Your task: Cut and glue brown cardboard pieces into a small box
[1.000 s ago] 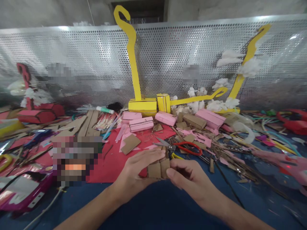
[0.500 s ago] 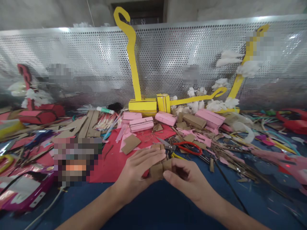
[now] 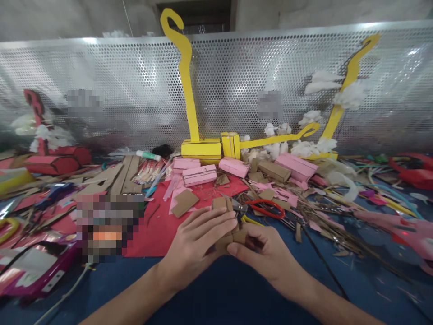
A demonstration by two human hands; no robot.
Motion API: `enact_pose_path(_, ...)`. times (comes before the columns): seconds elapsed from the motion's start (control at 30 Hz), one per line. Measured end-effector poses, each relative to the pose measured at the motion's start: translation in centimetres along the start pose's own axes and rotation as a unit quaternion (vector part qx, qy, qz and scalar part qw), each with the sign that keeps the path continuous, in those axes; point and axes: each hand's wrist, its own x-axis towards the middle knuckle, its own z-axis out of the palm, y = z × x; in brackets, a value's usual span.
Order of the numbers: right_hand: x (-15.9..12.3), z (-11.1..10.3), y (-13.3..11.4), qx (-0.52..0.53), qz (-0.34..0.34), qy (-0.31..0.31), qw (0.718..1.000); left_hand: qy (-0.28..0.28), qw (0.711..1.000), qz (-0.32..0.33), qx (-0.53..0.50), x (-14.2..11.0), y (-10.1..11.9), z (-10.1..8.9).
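Observation:
A small brown cardboard box (image 3: 221,204) with flaps is held between both hands, low in the middle of the head view. My left hand (image 3: 196,239) lies over its top and left side, fingers together and wrapped on it. At its near right corner, my right hand (image 3: 262,250) pinches a flap between thumb and fingers. Part of the box is hidden under the left fingers. Just beyond it lie scissors (image 3: 265,209) with red handles. A flat cardboard piece (image 3: 185,203) rests on the red sheet (image 3: 149,239) to the left.
Several pink-covered boxes (image 3: 199,175) and yellow hooked shapes (image 3: 187,90) stand behind, before a perforated metal panel (image 3: 135,90). Cardboard scraps and strips (image 3: 334,234) litter the right. A purple device (image 3: 43,275) with a cable sits at left.
The box has tilted and turned slightly in my hands, so more of its far end shows. My left fingers have shifted a little across it; both hands stay in nearly the same place.

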Motion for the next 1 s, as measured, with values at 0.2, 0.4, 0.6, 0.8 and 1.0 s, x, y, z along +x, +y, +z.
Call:
enact_pose_path(0.2, 0.1, 0.4, 0.3, -0.004, -0.002, 0.037, 0.999, -0.005, 1.0, -0.025, -0.003, -0.3, -0.3, -0.1)
enact_pose_path(0.4, 0.7, -0.3, 1.1, 0.067, -0.005, 0.088, 0.994, 0.0, 0.998, -0.052, -0.034, -0.4, -0.8, -0.2)
enact_pose_path(0.6, 0.7, -0.6, 0.1, 0.355, 0.064, 0.076, 0.93, 0.081, 0.966, -0.203, -0.136, 0.1, -0.2, -0.6)
enact_pose_path(0.8, 0.8, -0.9, -0.4, 0.429, 0.092, 0.032, 0.898, 0.121, 0.927, -0.277, -0.224, 0.0, -0.5, -0.3)
enact_pose_path(1.0, 0.7, -0.7, 0.1, 0.374, 0.046, 0.009, 0.926, 0.165, 0.894, -0.301, -0.288, 0.2, -0.7, -0.1)
